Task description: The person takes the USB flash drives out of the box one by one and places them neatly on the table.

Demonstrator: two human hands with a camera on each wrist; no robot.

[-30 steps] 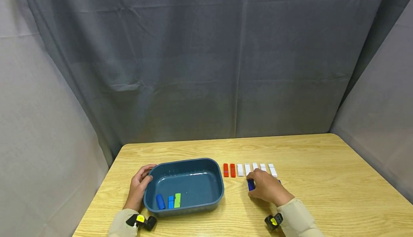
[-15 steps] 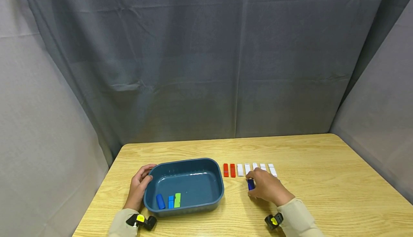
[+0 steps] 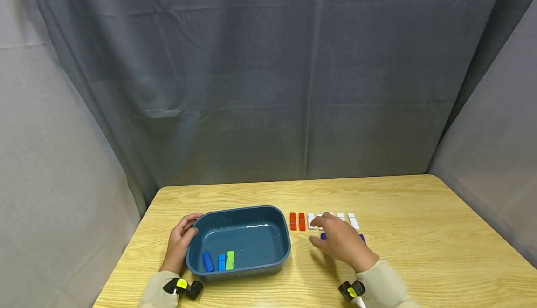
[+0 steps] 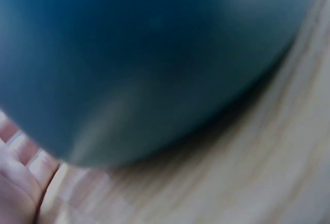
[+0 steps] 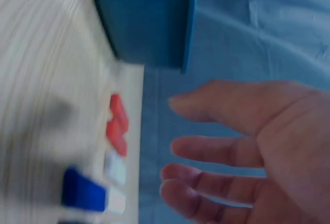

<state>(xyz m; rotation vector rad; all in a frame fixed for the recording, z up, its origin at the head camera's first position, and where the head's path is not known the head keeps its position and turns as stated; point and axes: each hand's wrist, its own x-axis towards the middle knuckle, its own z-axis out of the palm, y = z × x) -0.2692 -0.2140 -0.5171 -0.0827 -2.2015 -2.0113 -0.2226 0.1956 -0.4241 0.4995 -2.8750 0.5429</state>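
My left hand [image 3: 178, 247] grips the left side of a dark teal plastic tub [image 3: 251, 247], thumb at the rim and fingers along the outside wall. Inside the tub lie a dark blue USB stick [image 3: 208, 262], a lighter blue one [image 3: 221, 262] and a green one [image 3: 230, 260]. Over the table, my right hand [image 3: 344, 242] hovers with thumb and fingers apart and nothing between them. Below it a dark blue USB stick [image 5: 82, 190] lies on the wood. Another blue stick [image 3: 362, 238] shows past the knuckles, and the hand hides what lies between.
Two red USB sticks [image 3: 293, 221] start a row to the right of the tub. Several white sticks [image 3: 353, 221] continue it, partly covered by my right hand. Behind the wooden table [image 3: 402, 205] hangs a grey curtain [image 3: 251, 89].
My right hand has let go of the dark blue stick, which stays on the table. The hand has risen and shifted slightly left, its fingers spreading. The left hand holds its place on the tub.
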